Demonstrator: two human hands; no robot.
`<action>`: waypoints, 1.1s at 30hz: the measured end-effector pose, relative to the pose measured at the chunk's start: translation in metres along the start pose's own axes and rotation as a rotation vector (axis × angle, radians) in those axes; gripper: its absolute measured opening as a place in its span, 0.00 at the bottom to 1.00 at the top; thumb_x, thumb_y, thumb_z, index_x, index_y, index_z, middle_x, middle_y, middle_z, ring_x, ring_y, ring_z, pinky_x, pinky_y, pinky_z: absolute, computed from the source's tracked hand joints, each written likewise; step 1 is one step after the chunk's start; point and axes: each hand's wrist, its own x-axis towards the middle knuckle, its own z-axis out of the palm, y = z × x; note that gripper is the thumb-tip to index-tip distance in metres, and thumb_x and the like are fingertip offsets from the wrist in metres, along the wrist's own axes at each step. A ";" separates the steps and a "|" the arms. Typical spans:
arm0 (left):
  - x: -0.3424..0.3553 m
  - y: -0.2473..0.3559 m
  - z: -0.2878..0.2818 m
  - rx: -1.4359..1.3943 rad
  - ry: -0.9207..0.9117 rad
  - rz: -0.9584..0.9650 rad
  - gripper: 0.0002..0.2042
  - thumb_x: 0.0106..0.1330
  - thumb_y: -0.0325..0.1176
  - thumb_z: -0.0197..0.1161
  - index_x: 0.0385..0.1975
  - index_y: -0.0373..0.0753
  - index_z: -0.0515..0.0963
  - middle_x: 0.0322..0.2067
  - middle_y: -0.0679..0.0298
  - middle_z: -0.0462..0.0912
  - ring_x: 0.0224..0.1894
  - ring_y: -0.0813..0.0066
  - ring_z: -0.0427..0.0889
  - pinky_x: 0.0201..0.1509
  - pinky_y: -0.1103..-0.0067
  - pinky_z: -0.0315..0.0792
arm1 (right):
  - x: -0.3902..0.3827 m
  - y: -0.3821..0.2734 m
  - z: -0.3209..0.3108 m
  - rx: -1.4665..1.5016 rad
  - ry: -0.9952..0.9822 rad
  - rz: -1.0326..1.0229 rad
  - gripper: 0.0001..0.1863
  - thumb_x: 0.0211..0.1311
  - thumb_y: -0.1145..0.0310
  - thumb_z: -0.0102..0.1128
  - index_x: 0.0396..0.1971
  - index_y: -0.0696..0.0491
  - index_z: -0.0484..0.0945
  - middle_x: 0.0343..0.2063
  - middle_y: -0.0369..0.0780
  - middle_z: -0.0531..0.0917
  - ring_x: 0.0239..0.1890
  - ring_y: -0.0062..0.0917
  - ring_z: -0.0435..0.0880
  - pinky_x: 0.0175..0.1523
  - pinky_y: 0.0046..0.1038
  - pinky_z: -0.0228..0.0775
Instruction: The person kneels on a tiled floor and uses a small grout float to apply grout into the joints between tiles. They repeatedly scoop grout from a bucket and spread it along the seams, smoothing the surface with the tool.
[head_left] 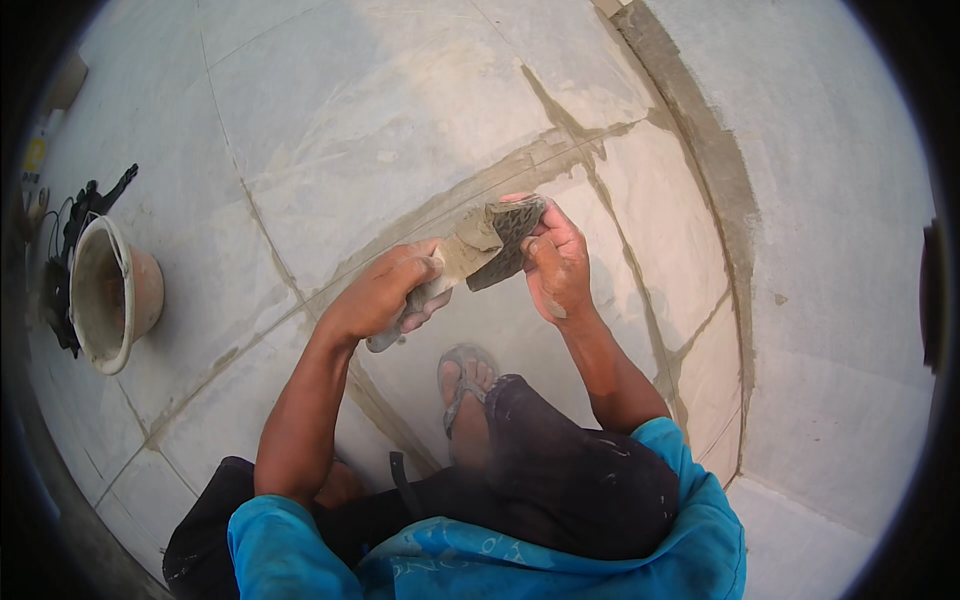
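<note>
Left fingers (425,268) clench trowel (455,262)

A small yellow label (35,153) sits at the far left edge, above the bucket (115,293); too blurred to describe further
</note>
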 end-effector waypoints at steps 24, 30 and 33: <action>0.013 -0.008 0.010 0.184 0.216 0.093 0.17 0.70 0.42 0.40 0.44 0.37 0.71 0.23 0.70 0.71 0.18 0.84 0.66 0.23 0.83 0.63 | -0.012 -0.002 0.018 -0.473 0.218 -0.227 0.20 0.64 0.73 0.58 0.54 0.62 0.70 0.43 0.45 0.83 0.42 0.22 0.82 0.47 0.23 0.72; 0.002 0.010 0.009 0.190 0.240 0.116 0.17 0.71 0.38 0.39 0.46 0.35 0.72 0.23 0.69 0.71 0.19 0.83 0.67 0.24 0.82 0.64 | -0.017 0.014 0.006 -0.795 0.082 -0.147 0.18 0.61 0.78 0.54 0.52 0.62 0.71 0.39 0.40 0.83 0.44 0.22 0.80 0.51 0.23 0.69; -0.001 0.032 0.014 0.183 0.337 0.164 0.16 0.71 0.36 0.39 0.47 0.35 0.71 0.24 0.67 0.71 0.22 0.82 0.68 0.26 0.81 0.66 | -0.014 0.015 -0.013 -0.181 0.241 -0.039 0.18 0.60 0.77 0.52 0.51 0.60 0.72 0.38 0.39 0.82 0.40 0.22 0.80 0.48 0.27 0.72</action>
